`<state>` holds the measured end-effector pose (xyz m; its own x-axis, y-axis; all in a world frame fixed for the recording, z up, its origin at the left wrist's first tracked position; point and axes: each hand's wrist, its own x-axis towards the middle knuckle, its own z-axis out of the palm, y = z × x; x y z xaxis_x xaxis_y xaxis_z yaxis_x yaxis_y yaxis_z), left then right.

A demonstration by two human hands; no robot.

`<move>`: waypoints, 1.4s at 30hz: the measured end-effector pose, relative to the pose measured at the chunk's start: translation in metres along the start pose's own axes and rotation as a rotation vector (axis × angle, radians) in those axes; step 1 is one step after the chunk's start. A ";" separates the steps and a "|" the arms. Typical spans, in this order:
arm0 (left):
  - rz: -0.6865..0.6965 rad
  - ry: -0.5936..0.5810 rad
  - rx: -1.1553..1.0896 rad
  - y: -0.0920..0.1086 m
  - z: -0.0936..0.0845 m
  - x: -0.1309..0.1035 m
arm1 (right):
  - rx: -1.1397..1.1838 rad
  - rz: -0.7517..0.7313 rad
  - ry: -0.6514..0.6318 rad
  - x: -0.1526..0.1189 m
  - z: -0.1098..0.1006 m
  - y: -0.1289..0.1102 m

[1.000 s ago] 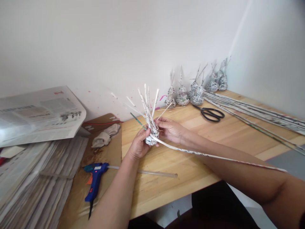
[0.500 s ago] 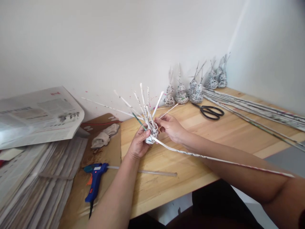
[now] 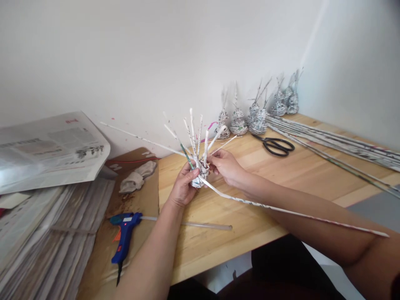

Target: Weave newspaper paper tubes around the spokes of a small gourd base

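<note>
A small woven piece of rolled newspaper is held above the wooden table, with several upright paper tubes fanning out of its top. My left hand is closed around its left side, thumb pressed on the front. On the opposite side, my right hand pinches at the weave near the rim; a thin paper tube sticks out past its fingers. The fingertips are partly hidden. From the front of the piece a long paper tube runs across my right forearm. Another long one points to the left.
Black-handled scissors and a bundle of long paper tubes lie on the table. Several finished woven pieces stand along the wall. At left are a blue glue gun, a crumpled cloth and stacked newspapers.
The woven piece has turned slightly in my hands, and its upright tubes have shifted to the right. One tube near my right hand now stands more upright. Both hands keep their hold.
</note>
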<state>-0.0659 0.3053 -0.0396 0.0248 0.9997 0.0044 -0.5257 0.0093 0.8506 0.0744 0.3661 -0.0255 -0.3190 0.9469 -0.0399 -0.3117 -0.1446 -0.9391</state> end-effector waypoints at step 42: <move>0.023 0.075 -0.014 0.001 -0.010 0.008 | -0.751 -0.662 -0.117 -0.015 -0.002 -0.009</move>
<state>-0.0746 0.3134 -0.0436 -0.0513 0.9986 -0.0159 -0.5373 -0.0142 0.8432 0.0840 0.3533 -0.0174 -0.3842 0.7315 0.5633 0.1738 0.6565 -0.7340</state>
